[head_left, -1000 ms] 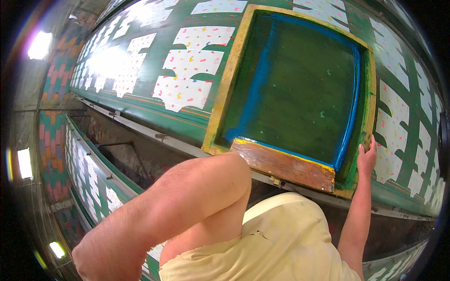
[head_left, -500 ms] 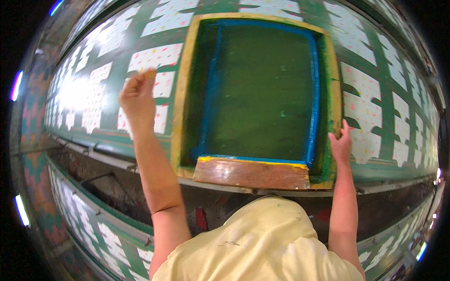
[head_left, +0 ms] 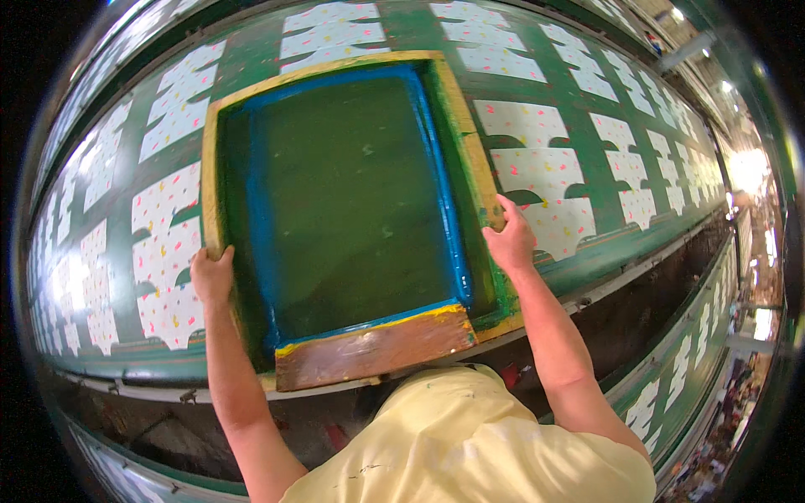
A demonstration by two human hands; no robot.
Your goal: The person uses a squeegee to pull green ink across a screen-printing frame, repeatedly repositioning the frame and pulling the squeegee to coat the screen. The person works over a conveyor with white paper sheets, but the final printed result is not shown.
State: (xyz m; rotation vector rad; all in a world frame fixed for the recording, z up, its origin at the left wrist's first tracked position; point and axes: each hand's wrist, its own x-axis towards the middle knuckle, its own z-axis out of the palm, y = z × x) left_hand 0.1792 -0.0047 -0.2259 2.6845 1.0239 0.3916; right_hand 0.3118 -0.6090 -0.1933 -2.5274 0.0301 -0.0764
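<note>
A screen-printing frame (head_left: 479, 159) with yellowish wooden sides lies in front of me, turned slightly. Its dark green mesh (head_left: 352, 201) is bordered by blue bands. My left hand (head_left: 212, 275) grips the left side, thumb over the rim and the other fingers partly hidden. On the opposite side, my right hand (head_left: 511, 239) is closed round the wood. A brown wooden squeegee (head_left: 377, 348) with a yellow-stained edge rests across the end of the frame nearest me. Neither hand touches it.
White cut fabric pieces (head_left: 537, 172) with small pink and yellow marks lie in rows on the long green table (head_left: 457, 101), on both sides of the frame. A metal rail (head_left: 587, 299) runs along its near edge. Another green table (head_left: 713, 310) stands behind me, with more white pieces.
My left hand has come down from above the fabric pieces onto the frame's left side. My right hand stays on the right side. In view, the frame has shifted left and tilted.
</note>
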